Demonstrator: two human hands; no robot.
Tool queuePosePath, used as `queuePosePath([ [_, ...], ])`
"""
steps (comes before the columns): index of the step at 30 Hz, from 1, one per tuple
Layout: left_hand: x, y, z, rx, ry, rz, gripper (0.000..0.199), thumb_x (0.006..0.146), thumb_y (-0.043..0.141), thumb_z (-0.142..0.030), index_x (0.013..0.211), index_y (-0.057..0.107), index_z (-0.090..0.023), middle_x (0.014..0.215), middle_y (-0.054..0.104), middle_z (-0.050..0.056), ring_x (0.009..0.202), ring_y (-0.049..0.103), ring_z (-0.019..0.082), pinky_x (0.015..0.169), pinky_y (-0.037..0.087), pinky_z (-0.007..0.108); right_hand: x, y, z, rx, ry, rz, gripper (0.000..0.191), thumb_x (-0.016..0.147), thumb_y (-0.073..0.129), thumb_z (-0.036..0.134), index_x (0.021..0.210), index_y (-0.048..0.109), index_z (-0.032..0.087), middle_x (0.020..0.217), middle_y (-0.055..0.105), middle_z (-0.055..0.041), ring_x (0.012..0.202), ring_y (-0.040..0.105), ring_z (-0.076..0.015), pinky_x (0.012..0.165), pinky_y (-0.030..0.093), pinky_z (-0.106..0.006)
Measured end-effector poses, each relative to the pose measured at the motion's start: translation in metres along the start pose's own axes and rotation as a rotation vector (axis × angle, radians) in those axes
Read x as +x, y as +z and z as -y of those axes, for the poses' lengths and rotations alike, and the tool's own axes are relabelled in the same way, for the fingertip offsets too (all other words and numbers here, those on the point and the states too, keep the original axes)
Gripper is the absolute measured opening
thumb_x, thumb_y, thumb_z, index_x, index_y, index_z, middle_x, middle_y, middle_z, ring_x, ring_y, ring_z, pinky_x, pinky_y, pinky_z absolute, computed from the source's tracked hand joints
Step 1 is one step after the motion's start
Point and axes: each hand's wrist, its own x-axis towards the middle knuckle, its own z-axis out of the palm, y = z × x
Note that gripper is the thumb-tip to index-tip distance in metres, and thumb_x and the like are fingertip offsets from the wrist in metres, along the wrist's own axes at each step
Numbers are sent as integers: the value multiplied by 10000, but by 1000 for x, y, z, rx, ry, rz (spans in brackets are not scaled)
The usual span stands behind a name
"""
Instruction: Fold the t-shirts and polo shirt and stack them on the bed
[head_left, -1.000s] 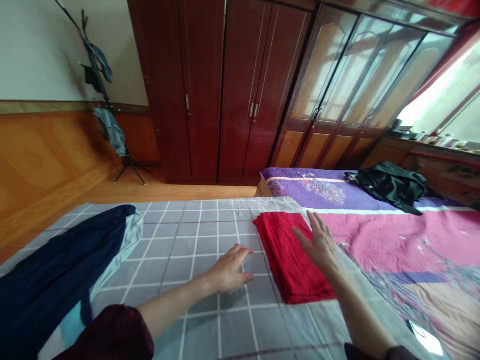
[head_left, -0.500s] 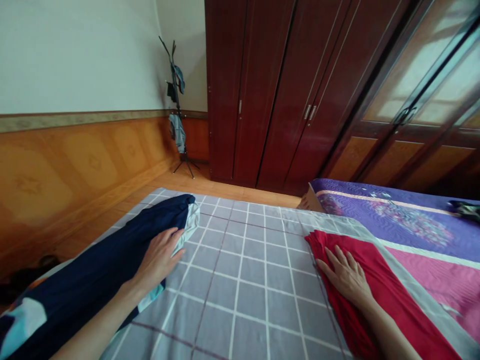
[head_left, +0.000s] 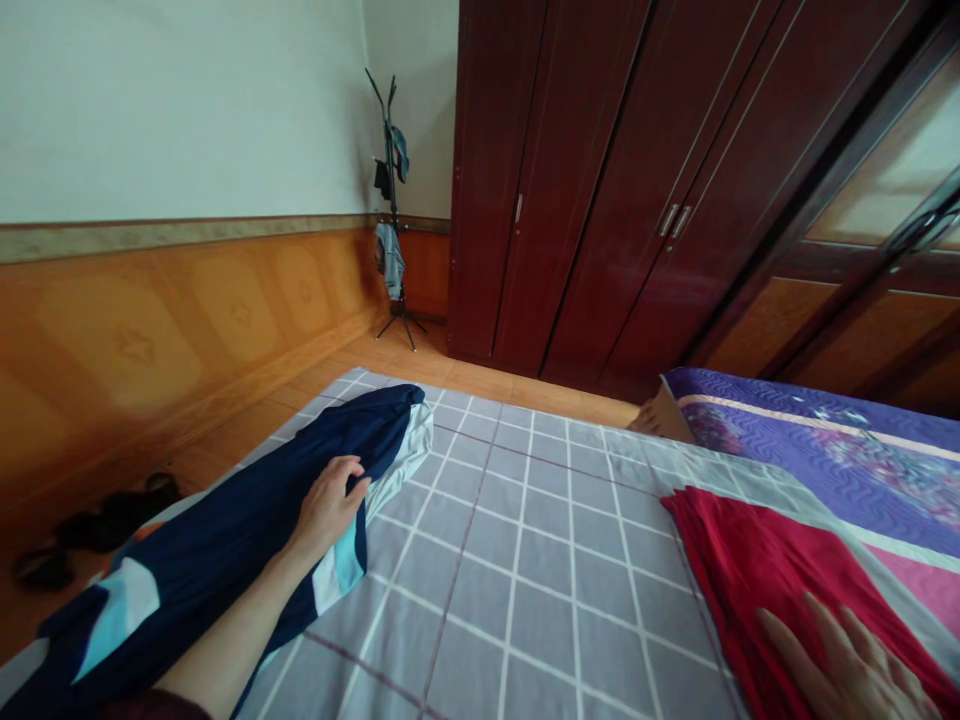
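Observation:
On the left of the bed lies a dark navy garment (head_left: 247,500) with white and light-blue panels, laid out lengthwise. My left hand (head_left: 330,505) is over its right part, fingers loosely curled, with a gap between thumb and forefinger. No cloth shows pinched in that gap. A folded red garment (head_left: 757,560) lies at the right. My right hand (head_left: 847,660) rests on its near part with fingers spread, cut off by the lower frame edge.
Both garments lie on a grey checked bed sheet (head_left: 517,540). Right of it is a purple floral bedcover (head_left: 787,420). Beyond stand a dark red wardrobe (head_left: 570,190) and a coat rack (head_left: 393,200). Dark shoes (head_left: 112,520) sit on the floor at left.
My right hand has slid toward me along the red garment. My left hand's fingers have curled more. The view has turned slightly left.

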Motion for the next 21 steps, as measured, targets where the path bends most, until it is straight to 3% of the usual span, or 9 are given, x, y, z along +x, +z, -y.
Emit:
queuePosePath([
  [2,3,-3,2,-96,-107,-65,190,690,577,-406,750,556,-227,884,636,43,914,596,269,873,432,381,15,5,50,-53,-94,-8,574,690,388,702,945,717,307,1305,507,-233,1377,212,-345,1027,245,-593],
  [3,5,-5,4,-116,-147,-102,223,688,577,-435,766,556,-227,826,632,34,859,600,263,827,446,372,21,9,80,-55,-106,-11,583,745,379,677,1095,653,300,1345,489,-180,1370,264,-324,1047,276,-574],
  [5,7,-8,8,-155,-214,-184,292,685,571,-488,801,549,-220,749,611,19,770,594,244,741,461,347,33,22,144,-20,-154,16,627,810,419,614,1294,498,224,1377,462,-160,1316,379,-314,1037,348,-544],
  [8,12,-11,16,-260,-311,-308,398,665,560,-552,841,535,-196,707,583,3,679,574,202,645,461,304,44,50,230,106,-324,118,541,880,428,513,1315,470,194,1353,489,-155,1251,458,-303,1005,404,-512],
  [11,14,-13,20,-370,-377,-390,472,644,560,-605,838,539,-176,676,562,-14,609,543,158,582,449,267,47,84,288,203,-486,191,466,903,460,430,1296,499,183,1309,534,-148,1219,489,-297,979,441,-498],
  [13,15,-14,21,-427,-397,-420,488,628,577,-626,792,550,-167,648,552,-21,586,525,140,557,437,249,45,106,309,206,-549,205,442,902,479,385,1283,517,164,1304,540,-154,1221,485,-301,975,451,-495],
  [16,14,-14,21,-482,-399,-441,474,611,619,-610,744,570,-157,618,547,-24,569,510,131,536,423,238,36,132,322,127,-606,235,415,887,503,331,1254,549,143,1329,521,-157,1252,452,-321,987,446,-498],
  [21,20,-22,29,-477,-361,-617,389,657,594,-529,778,560,-160,684,555,-19,637,523,134,617,439,251,27,144,318,43,-675,305,435,870,525,314,1272,551,150,1387,466,-152,1292,402,-334,1028,403,-516],
])
